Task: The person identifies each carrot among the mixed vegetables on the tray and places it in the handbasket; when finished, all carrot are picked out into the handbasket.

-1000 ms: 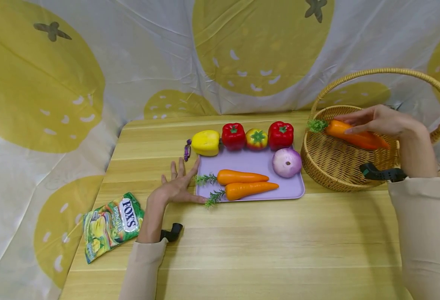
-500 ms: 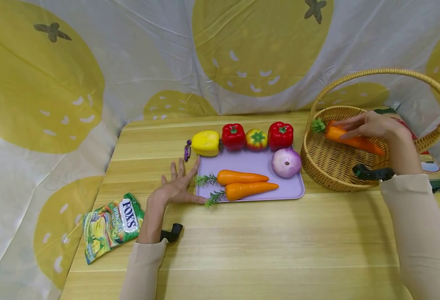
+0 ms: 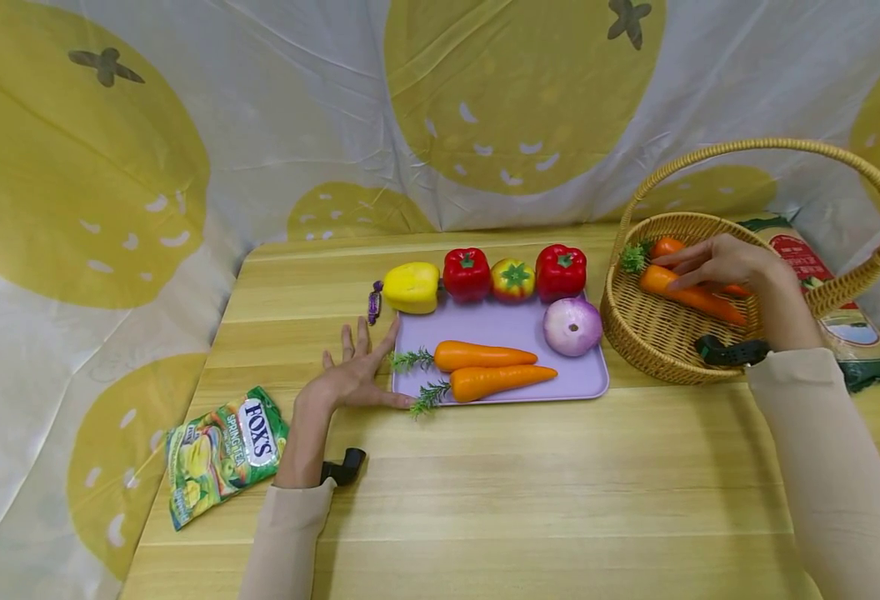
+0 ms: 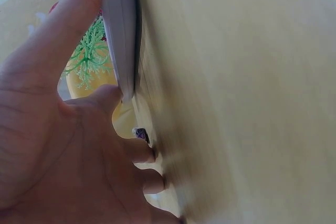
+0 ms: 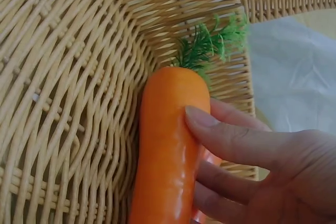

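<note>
My right hand [image 3: 725,268] is inside the wicker basket [image 3: 638,354], pinching a carrot [image 3: 691,297] with a green top. In the right wrist view the thumb lies on the near side of this carrot [image 5: 170,145] and the fingers go behind it, close to the woven wall. A second carrot [image 3: 667,246] lies behind it in the basket, partly hidden by the hand. My left hand [image 3: 350,377] spreads its fingers at the left end of the lilac tray [image 3: 485,321], thumb and index finger at its edge. Two carrots [image 3: 485,355] with leafy tops lie on that tray.
Along the tray's back sit a yellow pepper [image 3: 412,287], two red peppers [image 3: 467,275] and a red-yellow fruit [image 3: 512,280]. An onion [image 3: 572,327] is at its right. A purple-wrapped candy [image 3: 374,302], a FOX'S bag [image 3: 226,454] and a green-red bag [image 3: 852,325] lie nearby.
My right hand has moved left and lower into the basket with the carrot, and a second carrot now shows behind it. The left hand and the tray have stayed in place.
</note>
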The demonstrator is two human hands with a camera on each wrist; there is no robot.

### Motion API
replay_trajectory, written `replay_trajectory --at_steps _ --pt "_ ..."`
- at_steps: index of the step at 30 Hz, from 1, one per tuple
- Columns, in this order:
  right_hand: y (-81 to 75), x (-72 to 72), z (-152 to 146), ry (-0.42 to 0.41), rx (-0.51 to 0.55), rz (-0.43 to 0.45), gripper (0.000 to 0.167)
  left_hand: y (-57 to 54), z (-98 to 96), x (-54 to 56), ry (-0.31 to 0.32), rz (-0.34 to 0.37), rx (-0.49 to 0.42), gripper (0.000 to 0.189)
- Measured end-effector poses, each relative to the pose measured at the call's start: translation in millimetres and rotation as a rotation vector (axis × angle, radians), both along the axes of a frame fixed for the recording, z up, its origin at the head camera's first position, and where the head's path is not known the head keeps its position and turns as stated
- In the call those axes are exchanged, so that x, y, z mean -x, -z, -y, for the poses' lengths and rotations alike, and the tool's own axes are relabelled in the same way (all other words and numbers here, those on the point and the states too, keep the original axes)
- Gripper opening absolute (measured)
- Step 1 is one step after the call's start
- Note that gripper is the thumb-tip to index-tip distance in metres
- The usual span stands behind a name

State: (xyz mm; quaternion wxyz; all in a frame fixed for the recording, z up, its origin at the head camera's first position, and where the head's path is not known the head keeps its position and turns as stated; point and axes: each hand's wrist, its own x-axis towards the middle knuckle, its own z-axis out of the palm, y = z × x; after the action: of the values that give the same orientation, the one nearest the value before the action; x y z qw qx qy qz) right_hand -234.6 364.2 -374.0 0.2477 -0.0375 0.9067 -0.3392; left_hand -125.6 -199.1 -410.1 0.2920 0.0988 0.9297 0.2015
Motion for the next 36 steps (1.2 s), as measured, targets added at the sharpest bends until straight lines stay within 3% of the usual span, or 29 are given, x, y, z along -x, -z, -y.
replay_trajectory --at_steps 12,13,20,25,27,28,36 --pt "5.1 -1.9 -5 0.042 0.028 -0.020 0.048 4.4 1.0 -0.1 -0.007 -0.019 -0.013 0.132" --pt "5.1 -2.2 -5 0.042 0.028 -0.021 0.049 -0.5 -0.8 -0.7 -0.006 -0.007 -0.005 0.131" --pt "6.6 -3.1 -6 0.063 0.059 -0.018 0.048 -1.7 -2.0 -0.7 -0.003 0.000 0.014 0.129" --pt "8.6 -3.3 -7 0.058 0.061 -0.023 0.051 2.7 0.6 0.1 -0.012 -0.002 -0.023 0.133" --pt "9.5 -3.2 -8 0.052 0.058 -0.032 0.052 8.8 2.4 1.6 -0.014 -0.018 -0.024 0.135" --pt "9.8 -3.2 -8 0.048 0.059 -0.035 0.053 5.6 1.2 1.0 -0.016 -0.007 -0.025 0.135" --pt "9.5 -3.0 -9 0.017 0.010 -0.082 0.057 16.5 3.9 5.3 -0.028 -0.011 -0.008 0.135"
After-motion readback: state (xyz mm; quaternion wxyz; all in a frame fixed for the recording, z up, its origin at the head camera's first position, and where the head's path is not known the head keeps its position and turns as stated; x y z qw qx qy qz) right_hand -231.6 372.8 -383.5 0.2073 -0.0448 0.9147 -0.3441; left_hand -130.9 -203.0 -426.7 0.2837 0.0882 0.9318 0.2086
